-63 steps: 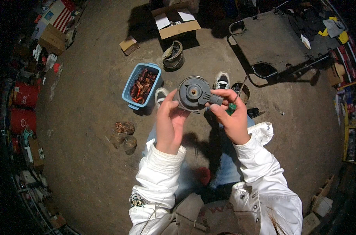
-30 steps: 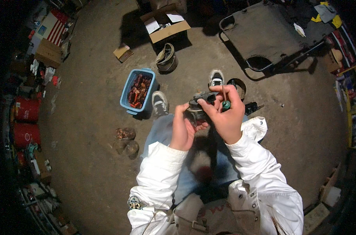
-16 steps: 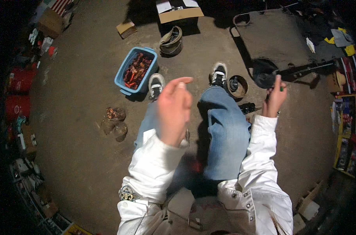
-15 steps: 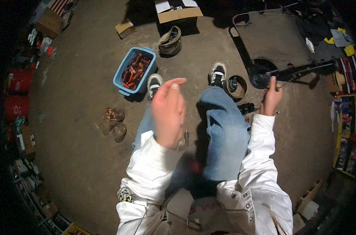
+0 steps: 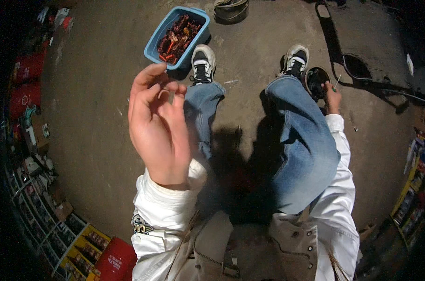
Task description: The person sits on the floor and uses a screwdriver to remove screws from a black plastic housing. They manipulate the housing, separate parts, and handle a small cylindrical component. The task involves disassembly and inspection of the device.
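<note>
My left hand (image 5: 158,124) is raised in front of me, palm turned up, its fingers loosely bent and apart with nothing in them. Behind its fingertips stands a blue plastic tub (image 5: 152,44) heaped with reddish-brown, copper-looking scrap pieces (image 5: 179,37). On the right, my right hand (image 5: 333,98) is closed round a small screwdriver (image 5: 334,87) with a green handle and a thin metal shaft pointing up. That hand is beside my right shoe, at the edge of a round dark pan (image 5: 318,77). What lies in the pan is dark and partly hidden by the hand.
A dark bucket (image 5: 231,13) stands at the far side. Right of the pan lies a large dark flat panel (image 5: 381,51) with a black frame. Red containers (image 5: 27,96) and parts bins (image 5: 88,243) line the left edge; shelving (image 5: 406,187) runs along the right.
The view has shifted, so floor things sit higher. My right hand has lowered to the round pan, still holding the screwdriver. My left hand has moved left and its palm has turned up.
</note>
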Motion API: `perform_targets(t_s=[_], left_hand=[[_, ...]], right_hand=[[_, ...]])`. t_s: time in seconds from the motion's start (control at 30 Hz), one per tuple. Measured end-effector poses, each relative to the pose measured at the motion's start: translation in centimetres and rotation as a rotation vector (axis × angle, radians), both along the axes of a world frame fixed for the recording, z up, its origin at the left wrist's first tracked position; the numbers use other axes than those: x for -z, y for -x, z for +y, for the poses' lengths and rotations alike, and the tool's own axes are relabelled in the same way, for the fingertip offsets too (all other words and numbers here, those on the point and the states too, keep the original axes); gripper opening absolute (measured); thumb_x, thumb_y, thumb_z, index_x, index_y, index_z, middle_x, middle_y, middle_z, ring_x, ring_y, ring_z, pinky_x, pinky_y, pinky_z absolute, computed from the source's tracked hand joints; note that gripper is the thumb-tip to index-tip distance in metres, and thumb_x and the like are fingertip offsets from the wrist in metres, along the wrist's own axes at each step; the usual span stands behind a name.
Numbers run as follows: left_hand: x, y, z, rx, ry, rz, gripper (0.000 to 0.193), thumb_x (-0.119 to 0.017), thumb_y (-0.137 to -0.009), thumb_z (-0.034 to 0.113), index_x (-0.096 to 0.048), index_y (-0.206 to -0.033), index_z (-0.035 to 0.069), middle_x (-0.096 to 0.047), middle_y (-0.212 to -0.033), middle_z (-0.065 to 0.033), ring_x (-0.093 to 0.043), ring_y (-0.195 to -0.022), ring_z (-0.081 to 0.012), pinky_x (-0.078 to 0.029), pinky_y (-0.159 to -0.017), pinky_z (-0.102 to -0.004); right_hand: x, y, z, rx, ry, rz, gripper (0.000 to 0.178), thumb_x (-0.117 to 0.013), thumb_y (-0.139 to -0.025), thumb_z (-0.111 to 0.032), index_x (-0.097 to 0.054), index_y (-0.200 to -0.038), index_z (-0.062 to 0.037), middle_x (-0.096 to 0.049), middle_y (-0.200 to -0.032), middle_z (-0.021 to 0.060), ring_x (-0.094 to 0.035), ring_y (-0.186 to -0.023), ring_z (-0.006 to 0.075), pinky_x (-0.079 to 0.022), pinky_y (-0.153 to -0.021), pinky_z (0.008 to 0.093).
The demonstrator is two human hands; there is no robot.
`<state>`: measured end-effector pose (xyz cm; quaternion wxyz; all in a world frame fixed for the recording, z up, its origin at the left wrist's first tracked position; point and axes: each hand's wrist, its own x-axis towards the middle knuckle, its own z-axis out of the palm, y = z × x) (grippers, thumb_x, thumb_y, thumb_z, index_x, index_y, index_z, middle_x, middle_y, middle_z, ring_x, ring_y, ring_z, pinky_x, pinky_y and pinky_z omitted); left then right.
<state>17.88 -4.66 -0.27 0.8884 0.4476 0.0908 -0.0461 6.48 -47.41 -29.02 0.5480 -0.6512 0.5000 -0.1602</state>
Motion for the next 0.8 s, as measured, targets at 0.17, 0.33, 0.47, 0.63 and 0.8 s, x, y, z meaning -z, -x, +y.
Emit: perform_targets(t_s=[0.17, 0.33, 0.47, 0.63, 0.8], left_hand=[[1.5, -1.3, 2.2, 0.071, -0.043, 0.017, 0.016, -0.047, -0.088, -0.002, -0.054, -0.103, 0.0, -0.055, -0.106, -0.0136, -0.053, -0.097, -0.0254, -0.045, -0.092, -0.0393], [2.6, -1.5, 3.6, 0.089, 0.195, -0.04, 0.017, -0.046, -0.091, 0.004, -0.06, -0.097, -0.003, -0.061, -0.099, -0.0123, -0.056, -0.092, -0.022, -0.045, -0.091, -0.0358], [2.2, -1.9, 4.0, 0.039, 0.202, 0.021, 0.018, -0.05, -0.09, 0.01, -0.06, -0.099, -0.003, -0.061, -0.101, -0.0122, -0.054, -0.093, -0.0227, -0.044, -0.089, -0.0352], [2.2, -1.7, 5.3, 0.051, 0.17, 0.051, 0.017, -0.055, -0.089, 0.012, -0.058, -0.098, -0.002, -0.059, -0.103, -0.0134, -0.052, -0.094, -0.0253, -0.042, -0.09, -0.0367], [2.6, -2.3, 7.8, 0.034, 0.187, 0.105, 0.016, -0.054, -0.089, 0.012, -0.056, -0.098, -0.002, -0.056, -0.101, -0.0128, -0.05, -0.094, -0.0248, -0.041, -0.089, -0.0366]], right_hand=[[-10.3, -5.2, 1.0, -0.48, 0.025, 0.122, 0.027, -0.065, -0.091, -0.034, -0.066, -0.099, -0.0073, -0.065, -0.078, -0.0004, -0.054, -0.062, 0.0063, -0.04, -0.053, 0.0216], [-18.2, -10.2, 6.6, -0.98, 0.278, 0.174, 0.03, -0.055, -0.097, -0.033, -0.064, -0.109, -0.0073, -0.054, -0.077, -0.0043, -0.042, -0.06, 0.0031, -0.033, -0.052, 0.0199], [-15.3, -13.3, 10.9, -1.32, 0.621, 0.343, 0.037, -0.057, -0.095, -0.029, -0.059, -0.115, 0.0018, -0.066, -0.091, 0.0144, -0.062, -0.076, 0.0178, -0.05, -0.067, 0.0326], [-0.2, -9.0, 20.7, -1.082, 0.399, 0.507, 0.044, -0.065, -0.08, -0.038, -0.066, -0.096, 0.0038, -0.065, -0.091, 0.0283, -0.064, -0.086, 0.0428, -0.051, -0.077, 0.0483], [9.0, 3.2, 31.4, -0.783, 0.073, 0.784, 0.062, -0.075, -0.075, -0.044, -0.055, -0.108, 0.0049, -0.063, -0.102, 0.0279, -0.063, -0.096, 0.0407, -0.05, -0.084, 0.0453]])
